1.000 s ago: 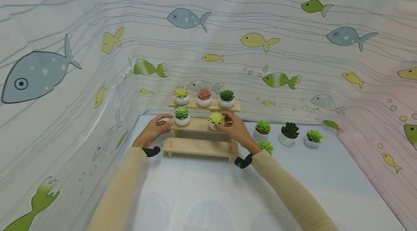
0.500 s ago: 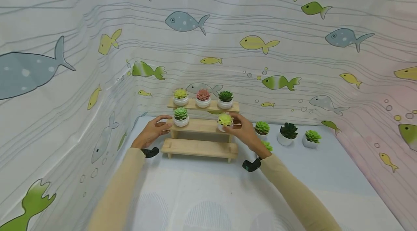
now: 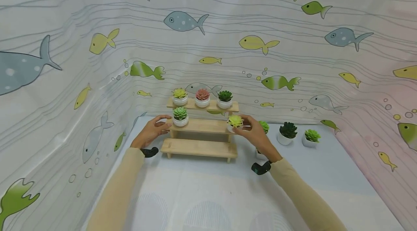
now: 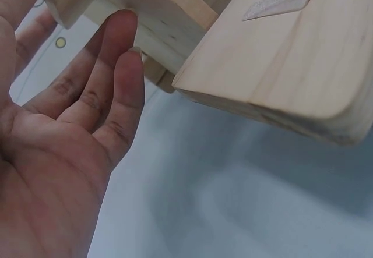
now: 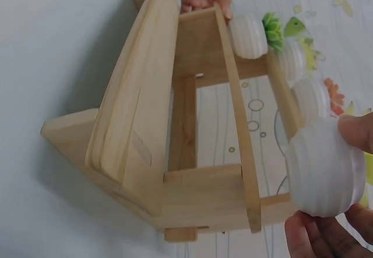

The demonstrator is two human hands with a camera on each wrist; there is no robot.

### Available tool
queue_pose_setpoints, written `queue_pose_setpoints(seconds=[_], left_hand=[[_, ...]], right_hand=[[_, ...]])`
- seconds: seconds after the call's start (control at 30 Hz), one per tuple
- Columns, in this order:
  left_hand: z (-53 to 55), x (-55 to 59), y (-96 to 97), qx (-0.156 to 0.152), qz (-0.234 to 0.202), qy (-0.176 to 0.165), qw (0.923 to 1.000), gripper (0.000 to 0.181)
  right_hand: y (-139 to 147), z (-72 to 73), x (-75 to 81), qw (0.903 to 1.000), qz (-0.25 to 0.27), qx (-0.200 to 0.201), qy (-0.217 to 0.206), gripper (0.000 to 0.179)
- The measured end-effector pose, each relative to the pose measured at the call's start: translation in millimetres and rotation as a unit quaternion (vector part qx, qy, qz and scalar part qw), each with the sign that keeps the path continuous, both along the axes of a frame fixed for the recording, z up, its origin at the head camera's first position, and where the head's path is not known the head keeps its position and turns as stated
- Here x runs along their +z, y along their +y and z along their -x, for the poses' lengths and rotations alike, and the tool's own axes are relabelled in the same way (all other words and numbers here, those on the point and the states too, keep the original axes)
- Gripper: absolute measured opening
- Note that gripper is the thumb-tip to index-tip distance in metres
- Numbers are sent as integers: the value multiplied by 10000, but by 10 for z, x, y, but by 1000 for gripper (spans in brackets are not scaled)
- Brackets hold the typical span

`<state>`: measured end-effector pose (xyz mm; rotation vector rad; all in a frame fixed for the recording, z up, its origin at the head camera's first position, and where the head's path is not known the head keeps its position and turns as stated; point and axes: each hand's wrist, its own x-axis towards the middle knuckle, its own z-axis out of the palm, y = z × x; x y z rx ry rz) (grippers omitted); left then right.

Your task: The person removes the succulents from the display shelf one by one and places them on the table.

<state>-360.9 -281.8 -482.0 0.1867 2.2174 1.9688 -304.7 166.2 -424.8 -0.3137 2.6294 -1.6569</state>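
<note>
At the right end of the wooden stand's middle shelf (image 3: pixel 203 125), my right hand (image 3: pixel 255 131) holds a yellow-green potted succulent (image 3: pixel 235 122). Its ribbed white pot (image 5: pixel 323 168) sits between thumb and fingers in the right wrist view. My left hand (image 3: pixel 151 129) is at the other end of this shelf, its extended fingertips (image 4: pixel 119 31) against the wood in the left wrist view. Close to that hand, a light green potted succulent (image 3: pixel 180 116) stands on the shelf. Yellow (image 3: pixel 180 97), pink (image 3: pixel 202 98) and dark green (image 3: pixel 224 99) succulents line the top shelf.
The bottom shelf (image 3: pixel 199 147) juts out in front. Right of the stand, a dark succulent (image 3: pixel 287 133) and a bright green one (image 3: pixel 311 138) stand on the pale tabletop (image 3: pixel 195 187); more pots are partly behind my right arm. Fish-print sheeting (image 3: pixel 228 71) encloses the table.
My right hand has moved the yellow-green potted succulent rightward along the middle shelf, from right of centre to its right end. My left hand has stayed at the left end.
</note>
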Motion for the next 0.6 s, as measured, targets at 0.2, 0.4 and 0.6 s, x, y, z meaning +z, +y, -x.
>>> queue_pose_setpoints(seconds=[0.2,0.4,0.6], left_hand=[[-6,-3,0,31,-23,-8,10000,55],[2,-1,-2,-50,78,53,9999,57],[14,-9,-18,-91,115,46,9999,59]], right_hand=[[169,-50,-1,10000,11,-21,-30,82],[354,-107,2,9998,-93,-121,-110,82],[516,-160,-11,9994,-202,-249,-96,81]])
